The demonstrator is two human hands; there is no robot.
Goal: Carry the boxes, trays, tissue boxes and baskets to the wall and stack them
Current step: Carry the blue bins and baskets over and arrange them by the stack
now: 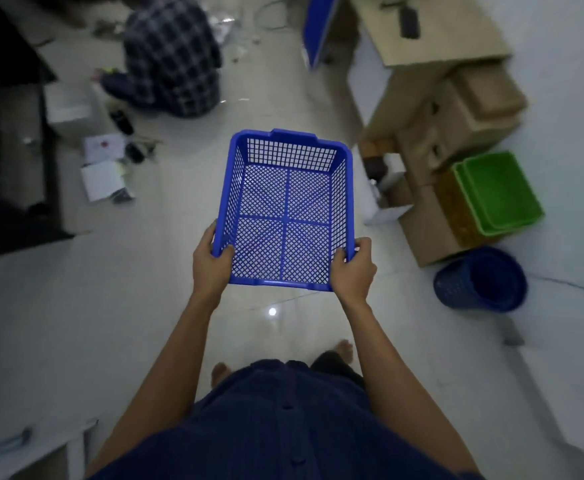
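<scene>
Blue rectangular plastic mesh basket: saturated blue throughout. Square-grid holes in the walls, diagonal lattice in the base, quartered by a solid blue cross.
Two nested green plastic trays, right: bright green, plain.
Brown cardboard boxes, far right: tan; the face below the trays is a darker, mottled orange-brown.
Round dark-blue mesh bin, near right: navy, fine grid.
Tiled floor: pale grey-white, glossy.
Seated person's shirt, far left: dark blue and white check.
Wearer's shirt: navy, faint vertical stripes.
</scene>
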